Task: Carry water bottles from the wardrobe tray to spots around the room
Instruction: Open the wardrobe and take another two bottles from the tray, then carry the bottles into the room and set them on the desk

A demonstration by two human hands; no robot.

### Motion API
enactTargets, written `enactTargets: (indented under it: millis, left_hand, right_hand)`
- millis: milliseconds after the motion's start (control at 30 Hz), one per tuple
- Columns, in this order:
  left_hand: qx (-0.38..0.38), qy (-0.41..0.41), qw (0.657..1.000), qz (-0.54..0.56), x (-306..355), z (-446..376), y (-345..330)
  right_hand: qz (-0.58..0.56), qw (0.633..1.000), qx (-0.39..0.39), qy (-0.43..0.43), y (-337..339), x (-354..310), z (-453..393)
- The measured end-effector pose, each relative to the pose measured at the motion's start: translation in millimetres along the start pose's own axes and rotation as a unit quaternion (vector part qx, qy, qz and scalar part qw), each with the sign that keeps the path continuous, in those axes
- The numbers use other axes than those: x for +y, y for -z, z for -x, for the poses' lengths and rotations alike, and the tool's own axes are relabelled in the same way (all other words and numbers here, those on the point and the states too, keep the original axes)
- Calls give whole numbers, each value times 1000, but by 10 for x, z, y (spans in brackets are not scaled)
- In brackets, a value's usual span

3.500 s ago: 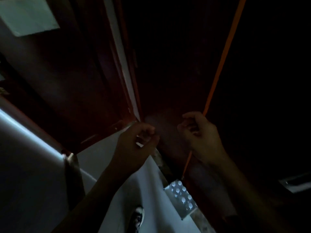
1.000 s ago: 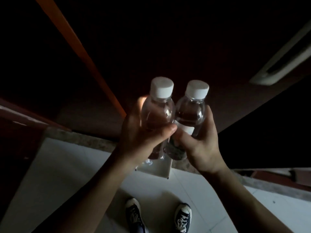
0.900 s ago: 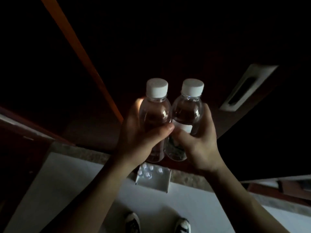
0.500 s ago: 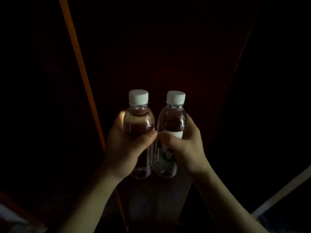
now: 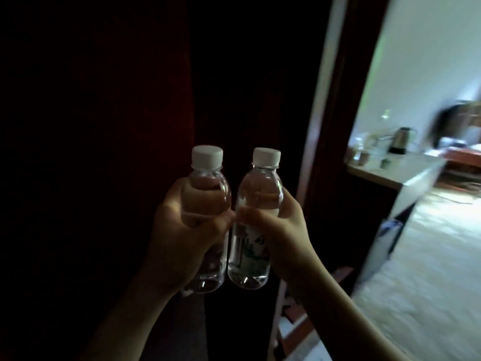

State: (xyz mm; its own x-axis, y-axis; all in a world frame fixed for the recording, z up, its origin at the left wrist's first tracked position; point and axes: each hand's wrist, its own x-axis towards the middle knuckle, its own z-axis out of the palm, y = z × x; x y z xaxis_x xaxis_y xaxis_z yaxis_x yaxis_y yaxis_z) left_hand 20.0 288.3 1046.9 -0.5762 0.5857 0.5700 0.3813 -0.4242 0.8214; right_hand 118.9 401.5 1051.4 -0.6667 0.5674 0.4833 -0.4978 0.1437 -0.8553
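Two small clear water bottles with white caps stand upright side by side in front of me, nearly touching. My left hand (image 5: 179,235) wraps the left bottle (image 5: 207,183) around its middle. My right hand (image 5: 281,230) grips the right bottle (image 5: 260,188), which carries a pale label with green print. Both thumbs meet between the bottles. The wardrobe tray is out of sight.
Dark wardrobe panels (image 5: 91,152) fill the left and centre. A pale door frame (image 5: 325,105) runs down right of the bottles. Beyond it is a lit room with a white counter (image 5: 400,173) holding a kettle (image 5: 399,140) and cups, and a pale floor (image 5: 429,269).
Earlier my hands were empty at the wardrobe door; now each holds a bottle. Over the last second the view swung up and right, bringing the doorway and lit room into sight.
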Motion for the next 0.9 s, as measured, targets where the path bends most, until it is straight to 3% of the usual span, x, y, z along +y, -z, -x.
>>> enactTargets:
  millis: [167,367,700,900]
  left_hand:
    - [-92,-19,992,87,-118,-235,-1063]
    - [-150,24,980,125,-180,-361,-2542]
    - [-251,53,948,187,-371,-366,-4768]
    - [-297,43,931,208,-602,-546,-5803]
  right_hand:
    - [52,990,124,50,1036,-380,222]
    - [131,956,255,66,2445,-912,585]
    - [214,891,393,79,4383,-1654,1154]
    - [197,866,453,81,5293,-1788,1182]
